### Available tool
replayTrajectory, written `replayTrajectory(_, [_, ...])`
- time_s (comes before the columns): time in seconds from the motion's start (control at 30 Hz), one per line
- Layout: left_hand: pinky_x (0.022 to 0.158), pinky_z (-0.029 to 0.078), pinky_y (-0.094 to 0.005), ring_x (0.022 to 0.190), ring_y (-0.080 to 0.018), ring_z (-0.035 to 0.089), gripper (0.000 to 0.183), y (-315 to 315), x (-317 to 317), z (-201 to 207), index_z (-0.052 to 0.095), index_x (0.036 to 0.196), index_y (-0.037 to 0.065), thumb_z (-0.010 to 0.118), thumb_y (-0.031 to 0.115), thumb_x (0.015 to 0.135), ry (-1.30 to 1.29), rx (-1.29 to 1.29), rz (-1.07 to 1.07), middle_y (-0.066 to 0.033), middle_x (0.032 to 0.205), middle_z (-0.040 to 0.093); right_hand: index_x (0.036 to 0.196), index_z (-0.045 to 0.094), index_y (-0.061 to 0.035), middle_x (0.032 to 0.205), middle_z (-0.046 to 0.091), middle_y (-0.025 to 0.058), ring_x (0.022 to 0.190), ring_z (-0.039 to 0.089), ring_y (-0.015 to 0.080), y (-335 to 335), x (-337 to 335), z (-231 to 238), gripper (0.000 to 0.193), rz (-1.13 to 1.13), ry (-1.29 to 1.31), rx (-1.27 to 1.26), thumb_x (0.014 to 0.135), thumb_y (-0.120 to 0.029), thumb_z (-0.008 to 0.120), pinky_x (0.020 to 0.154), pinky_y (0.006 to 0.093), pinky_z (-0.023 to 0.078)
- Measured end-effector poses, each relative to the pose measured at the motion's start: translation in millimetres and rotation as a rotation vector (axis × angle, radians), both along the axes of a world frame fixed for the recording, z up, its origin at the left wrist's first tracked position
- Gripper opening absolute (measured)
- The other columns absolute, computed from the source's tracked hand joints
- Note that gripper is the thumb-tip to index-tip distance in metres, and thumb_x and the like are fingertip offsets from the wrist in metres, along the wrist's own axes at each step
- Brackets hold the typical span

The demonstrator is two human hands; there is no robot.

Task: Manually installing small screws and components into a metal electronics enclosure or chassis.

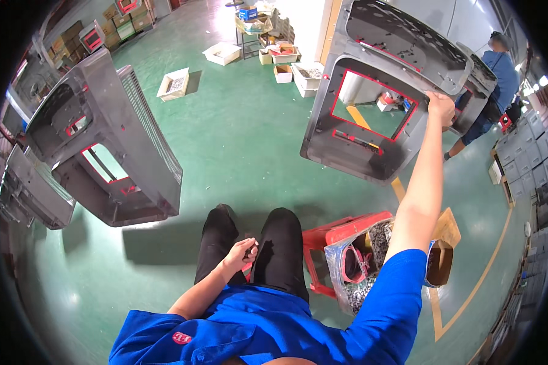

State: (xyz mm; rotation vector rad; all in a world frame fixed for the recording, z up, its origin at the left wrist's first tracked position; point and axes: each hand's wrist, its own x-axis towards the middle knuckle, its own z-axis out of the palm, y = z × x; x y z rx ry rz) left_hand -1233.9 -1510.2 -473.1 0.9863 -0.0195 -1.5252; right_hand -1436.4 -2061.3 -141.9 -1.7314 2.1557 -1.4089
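Note:
At the right, my right hand (441,109) reaches up to the edge of a large grey cabinet shell (321,143) that hangs above the floor. Its fingers are curled against that edge, beside the upper right corner of a red-edged rectangular window; the fingertips are partly hidden. My left hand (243,252) is closed over my lap. Something small and dark shows between its fingers, too small to name. Another grey shell (112,115), with a perforated side and a red-edged opening, is on the left, apart from both hands.
Beside my right leg, a red stool (347,228) bears a plastic-lined container (341,267) of small parts and a pink-rimmed cup (352,264). A cardboard box (439,264) is next to it. White trays (222,53) lie ahead. A person in blue (499,76) stands far right.

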Motion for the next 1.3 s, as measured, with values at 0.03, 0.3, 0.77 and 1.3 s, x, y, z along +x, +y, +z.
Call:
replayTrajectory(0.03, [0.041, 0.023, -0.0209, 0.05, -0.0079, 0.035, 0.02, 0, 3, -1, 0.052, 0.087, 0.007, 0.044, 0.023, 0.096, 0.002, 0.014, 0.013, -0.0001, 0.061, 0.044, 0.086, 0.073, -0.0231, 0.092, 0.069, 0.0026, 0.093, 0.062, 0.0256, 1, 3, -4, 0.027, 0.018, -0.077, -0.051, 0.066, -0.041, 0.074, 0.082, 0.0439, 0.044])
replayTrajectory(0.3, [0.039, 0.024, -0.02, 0.051, -0.0085, 0.038, 0.02, 7, 22, -14, 0.052, 0.087, 0.007, 0.046, 0.025, 0.095, 0.025, 0.002, 0.019, -0.0009, 0.065, 0.047, 0.079, 0.072, -0.0042, 0.076, 0.07, 0.006, 0.069, 0.065, 0.0151, -42, 3, -31, 0.017, 0.249, -0.608, -0.614, 0.065, -0.01, 0.078, 0.066, 0.0259, 0.05])
replayTrajectory(0.77, [0.04, 0.024, -0.0198, 0.052, -0.0081, 0.038, 0.02, 10, 16, -14, 0.051, 0.087, 0.008, 0.046, 0.026, 0.095, 0.02, 0.022, -0.009, -0.0001, 0.065, 0.046, 0.077, 0.071, -0.0036, 0.073, 0.07, 0.007, 0.066, 0.065, 0.0148, -26, 2, -25, 0.014, 0.283, -0.468, -0.678, 0.065, -0.008, 0.078, 0.061, 0.0258, 0.05])
replayTrajectory(1.3, [0.038, 0.022, -0.019, 0.049, -0.0067, 0.036, 0.019, 33, -14, -26, 0.051, 0.087, 0.008, 0.046, 0.024, 0.095, -0.008, 0.038, 0.031, 0.0, 0.064, 0.045, 0.071, 0.074, -0.013, 0.062, 0.066, 0.0051, 0.057, 0.063, 0.0185, 8, -5, -30, 0.024, 0.232, -0.233, -0.517, 0.06, -0.033, 0.081, 0.056, 0.0315, 0.047])
